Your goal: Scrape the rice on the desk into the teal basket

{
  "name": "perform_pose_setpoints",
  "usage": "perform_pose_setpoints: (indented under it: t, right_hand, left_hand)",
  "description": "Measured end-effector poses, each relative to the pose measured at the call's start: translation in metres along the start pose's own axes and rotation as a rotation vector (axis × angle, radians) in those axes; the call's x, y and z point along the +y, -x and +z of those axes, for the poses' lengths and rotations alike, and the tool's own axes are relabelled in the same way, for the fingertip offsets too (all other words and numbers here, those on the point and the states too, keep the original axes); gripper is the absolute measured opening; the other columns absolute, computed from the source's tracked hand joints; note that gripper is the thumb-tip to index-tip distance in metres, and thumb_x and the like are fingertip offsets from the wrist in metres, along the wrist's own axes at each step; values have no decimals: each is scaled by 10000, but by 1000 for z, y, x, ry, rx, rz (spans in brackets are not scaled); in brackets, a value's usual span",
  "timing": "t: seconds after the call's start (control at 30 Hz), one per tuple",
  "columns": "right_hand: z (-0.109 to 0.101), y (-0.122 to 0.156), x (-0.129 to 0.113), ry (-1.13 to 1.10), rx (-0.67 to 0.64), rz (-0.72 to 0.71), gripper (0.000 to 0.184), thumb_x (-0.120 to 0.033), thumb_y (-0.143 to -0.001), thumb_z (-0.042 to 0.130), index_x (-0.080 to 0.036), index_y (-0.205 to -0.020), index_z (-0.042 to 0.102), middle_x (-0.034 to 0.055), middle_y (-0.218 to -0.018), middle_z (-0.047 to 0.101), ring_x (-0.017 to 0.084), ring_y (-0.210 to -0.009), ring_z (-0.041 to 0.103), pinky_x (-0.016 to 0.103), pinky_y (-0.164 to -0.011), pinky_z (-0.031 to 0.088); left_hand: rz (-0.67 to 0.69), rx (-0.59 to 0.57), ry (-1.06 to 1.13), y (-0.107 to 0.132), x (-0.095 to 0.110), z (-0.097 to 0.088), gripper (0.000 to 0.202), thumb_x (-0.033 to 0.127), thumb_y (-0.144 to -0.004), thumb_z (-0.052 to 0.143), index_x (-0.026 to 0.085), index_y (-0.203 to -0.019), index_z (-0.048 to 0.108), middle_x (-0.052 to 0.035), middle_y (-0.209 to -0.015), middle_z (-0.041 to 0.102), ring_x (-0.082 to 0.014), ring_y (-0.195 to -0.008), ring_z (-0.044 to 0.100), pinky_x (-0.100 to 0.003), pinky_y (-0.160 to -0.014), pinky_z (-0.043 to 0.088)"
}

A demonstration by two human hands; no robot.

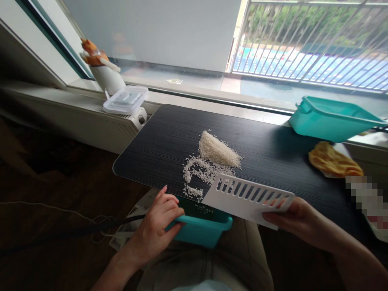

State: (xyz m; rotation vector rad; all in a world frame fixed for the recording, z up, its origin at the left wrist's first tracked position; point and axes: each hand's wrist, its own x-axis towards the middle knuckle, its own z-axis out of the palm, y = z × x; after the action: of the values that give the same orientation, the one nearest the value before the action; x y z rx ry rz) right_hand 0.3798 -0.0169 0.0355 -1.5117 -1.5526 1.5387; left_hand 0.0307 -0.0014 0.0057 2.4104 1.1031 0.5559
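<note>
My left hand is closed on the rim of a teal plastic bin, which sits just below the table's front edge above my lap. In my right hand is a white slotted plastic scraper, gripped at its right end. Its left end lies close to scattered rice grains near the table edge. Behind the scraper, a heap of white rice rests on the dark table, with loose grains spread in front of it. A few grains are visible over the bin's opening.
A second teal bin stands at the back right by the window. A yellow cloth lies at the table's right side. On the left, a clear plastic lid rests on the radiator, beside a white container with an orange figure.
</note>
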Motion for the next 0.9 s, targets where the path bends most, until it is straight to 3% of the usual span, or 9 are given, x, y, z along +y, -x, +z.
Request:
perform_pose_setpoints:
  t: [0.23,0.5,0.73,0.9]
  right_hand:
    - [-2,-13,0,36,117,-27,299,-409,-746,690,-199,-951,748,74,-951,748,309,-881,679,382,-762,576]
    - [5,-14,-2,25,-38,-3,291,-402,-767,670,-217,-982,740,49,-928,752,286,-861,683,360,-761,572]
    - [2,-26,-4,42,53,-40,319,-418,-768,663,-192,-979,739,66,-941,747,294,-883,669,379,-771,558]
    - [10,-31,-6,35,-23,-28,301,-421,-766,659,-202,-952,747,49,-897,752,286,-859,675,393,-784,556]
  left_hand:
    - [-12,10,-10,-1,1,-1,160,79,-771,540,197,-851,611,8,-755,595,-186,-959,538,-523,-1110,226]
    - [-9,30,-7,1,-1,-3,140,99,-785,538,196,-846,618,6,-758,602,-184,-954,546,-527,-1105,236]
    - [-7,31,-16,0,-1,-4,151,87,-782,533,182,-857,624,-2,-755,606,-189,-954,546,-520,-1104,242]
    - [-18,58,-14,2,-2,-4,160,93,-777,533,194,-850,632,5,-750,608,-185,-946,550,-523,-1098,256]
